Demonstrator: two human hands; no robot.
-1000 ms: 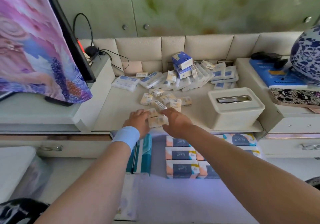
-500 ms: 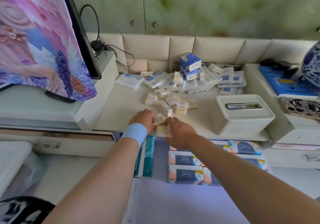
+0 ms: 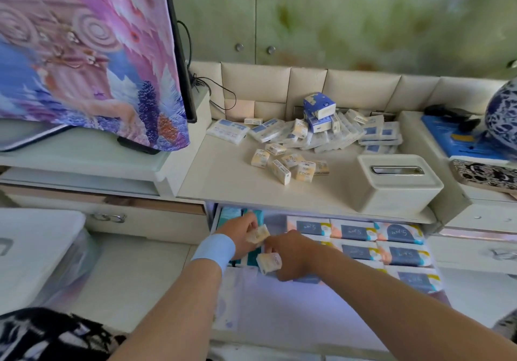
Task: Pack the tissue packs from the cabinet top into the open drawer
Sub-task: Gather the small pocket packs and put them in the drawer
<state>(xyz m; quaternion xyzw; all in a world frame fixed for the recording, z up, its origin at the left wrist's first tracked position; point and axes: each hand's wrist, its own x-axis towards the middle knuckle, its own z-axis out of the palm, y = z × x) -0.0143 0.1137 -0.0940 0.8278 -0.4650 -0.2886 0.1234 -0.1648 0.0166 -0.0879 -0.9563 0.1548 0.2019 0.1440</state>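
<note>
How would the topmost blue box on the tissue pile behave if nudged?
The topmost blue box likely tips or slides off, since it sits tilted on a loose heap of white packs. Probably light, being a small tissue carton. Flat faces should keep it from rolling.

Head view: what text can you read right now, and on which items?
"Face": small cream packs on the cabinet top.
"S.pure", roughly: large packs in the drawer.
Too blurred to read: blue boxes, white-and-blue flat packs, and the held packs in the left hand and right hand.
</note>
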